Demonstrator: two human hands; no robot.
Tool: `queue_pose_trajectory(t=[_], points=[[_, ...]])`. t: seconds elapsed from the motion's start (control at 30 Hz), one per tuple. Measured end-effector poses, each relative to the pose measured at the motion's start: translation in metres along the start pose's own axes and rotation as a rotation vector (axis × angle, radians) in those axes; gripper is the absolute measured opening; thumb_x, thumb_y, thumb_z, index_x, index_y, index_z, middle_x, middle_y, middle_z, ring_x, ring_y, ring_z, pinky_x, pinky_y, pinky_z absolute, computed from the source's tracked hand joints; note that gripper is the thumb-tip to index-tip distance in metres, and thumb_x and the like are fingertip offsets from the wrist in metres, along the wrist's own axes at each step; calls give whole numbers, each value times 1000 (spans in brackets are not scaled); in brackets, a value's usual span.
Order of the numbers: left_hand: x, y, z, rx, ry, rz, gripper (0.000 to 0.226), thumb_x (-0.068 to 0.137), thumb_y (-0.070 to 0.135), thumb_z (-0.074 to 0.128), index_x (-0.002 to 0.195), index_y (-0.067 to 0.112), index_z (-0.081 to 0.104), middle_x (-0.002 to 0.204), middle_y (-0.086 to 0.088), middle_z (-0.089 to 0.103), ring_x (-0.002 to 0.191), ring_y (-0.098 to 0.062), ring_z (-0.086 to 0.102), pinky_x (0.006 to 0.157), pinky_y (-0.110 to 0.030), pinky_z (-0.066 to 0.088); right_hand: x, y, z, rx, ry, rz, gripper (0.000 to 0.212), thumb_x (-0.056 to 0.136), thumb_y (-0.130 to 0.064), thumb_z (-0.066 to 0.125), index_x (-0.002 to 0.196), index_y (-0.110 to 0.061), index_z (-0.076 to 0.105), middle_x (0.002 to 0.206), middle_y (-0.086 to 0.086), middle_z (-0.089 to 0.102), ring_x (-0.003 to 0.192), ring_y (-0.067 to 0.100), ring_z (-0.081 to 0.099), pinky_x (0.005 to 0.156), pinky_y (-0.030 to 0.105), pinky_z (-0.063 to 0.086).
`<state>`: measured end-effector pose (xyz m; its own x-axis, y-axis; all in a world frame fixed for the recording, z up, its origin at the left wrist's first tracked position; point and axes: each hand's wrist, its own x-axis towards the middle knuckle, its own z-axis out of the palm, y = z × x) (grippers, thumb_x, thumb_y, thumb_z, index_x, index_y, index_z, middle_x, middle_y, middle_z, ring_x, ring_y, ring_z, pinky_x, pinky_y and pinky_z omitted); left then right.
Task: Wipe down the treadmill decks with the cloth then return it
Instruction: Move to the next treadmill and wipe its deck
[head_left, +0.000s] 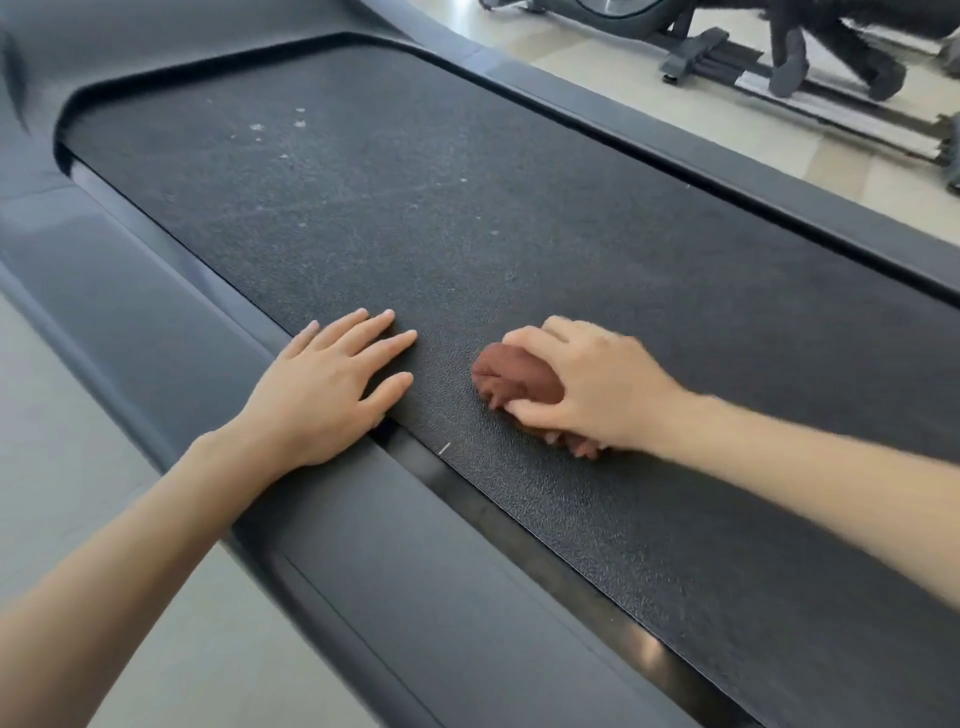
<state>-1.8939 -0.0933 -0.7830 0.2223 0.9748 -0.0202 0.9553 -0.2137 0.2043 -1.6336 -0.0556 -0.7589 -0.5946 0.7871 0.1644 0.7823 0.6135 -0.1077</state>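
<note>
A person's right hand (587, 387) grips a bunched reddish-brown cloth (519, 382) against the black textured treadmill belt (415, 208), fingers curled over the wad. The left hand (324, 384) lies flat, fingers straight and spread, its heel on the grey side rail (156, 322) and fingertips on the belt, near the cloth but apart from it. Pale specks (dust, by the look) mark the belt's far end. Another exercise machine (779, 57) stands on the pale floor (597, 57) beyond.
</note>
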Motion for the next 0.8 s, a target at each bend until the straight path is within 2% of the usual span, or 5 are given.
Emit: queue_pose_trajectory(t=[0.07, 0.2, 0.27, 0.63, 0.8], points=[[-1, 0, 0, 11, -1, -12, 56, 92, 55, 22, 146, 41, 19, 157, 13, 10, 145, -10, 4, 118, -38, 3, 6, 38, -11, -29, -68, 74, 55, 72, -66, 50, 119, -36, 51, 104, -3, 60, 101, 23, 59, 77, 35, 46], [-2, 3, 1, 15, 12, -17, 56, 92, 54, 23, 146, 39, 19, 157, 12, 10, 145, -11, 4, 118, -39, 4, 25, 126, -18, 2, 53, 695, 53, 82, -56, 57, 126, -27, 50, 123, 12, 60, 111, 36, 55, 85, 40, 44], [-3, 3, 0, 13, 17, -19, 56, 92, 54, 23, 146, 39, 20, 157, 12, 11, 145, -11, 5, 118, -39, 5, 35, 128, -12, -23, 72, 816, 55, 83, -55, 56, 127, -23, 49, 124, 18, 58, 112, 41, 54, 86, 41, 44], [-2, 4, -1, 24, 20, -5, 55, 94, 52, 27, 146, 37, 22, 157, 10, 13, 145, -12, 7, 117, -38, 6, -4, -20, 6, -27, 90, -75, 54, 72, -58, 54, 115, -26, 58, 91, 2, 60, 84, 26, 61, 69, 31, 47], [-3, 3, -1, 36, 16, -9, 55, 94, 52, 26, 147, 37, 19, 157, 11, 11, 145, -11, 5, 118, -38, 5, 31, 52, -1, -51, 71, 323, 50, 77, -59, 56, 119, -31, 53, 107, 4, 62, 101, 28, 60, 75, 33, 43]])
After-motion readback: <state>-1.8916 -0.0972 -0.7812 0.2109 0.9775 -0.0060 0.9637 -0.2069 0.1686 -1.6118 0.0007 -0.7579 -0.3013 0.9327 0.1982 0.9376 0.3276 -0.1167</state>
